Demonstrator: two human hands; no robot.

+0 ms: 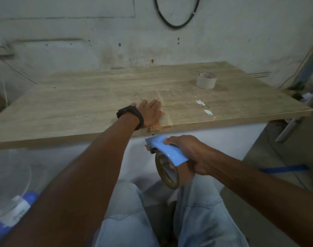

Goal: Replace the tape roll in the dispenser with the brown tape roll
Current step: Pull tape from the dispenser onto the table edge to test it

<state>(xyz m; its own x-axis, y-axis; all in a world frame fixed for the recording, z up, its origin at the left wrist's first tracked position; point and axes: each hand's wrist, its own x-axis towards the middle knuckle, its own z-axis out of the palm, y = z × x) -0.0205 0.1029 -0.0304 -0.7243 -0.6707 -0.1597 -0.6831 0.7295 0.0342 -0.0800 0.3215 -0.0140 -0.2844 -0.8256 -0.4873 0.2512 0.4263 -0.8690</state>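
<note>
Head view, hands: right hand [189, 154] is closed around a light blue plastic tape dispenser [167, 148], held below the near edge of the desk; left hand [149, 113] lies flat and open on the desk, gripping nothing.
Dispenser: a dark brownish roll of tape [167, 172] sits in its wheel, seen edge-on.
Pale roll: a whitish tape roll [206, 80] stands on the far right of the wooden desk [80, 97], well apart from both hands.
Progress: seemingly late; the brown roll looks mounted, though whether its tape is threaded through cannot be told.
</note>
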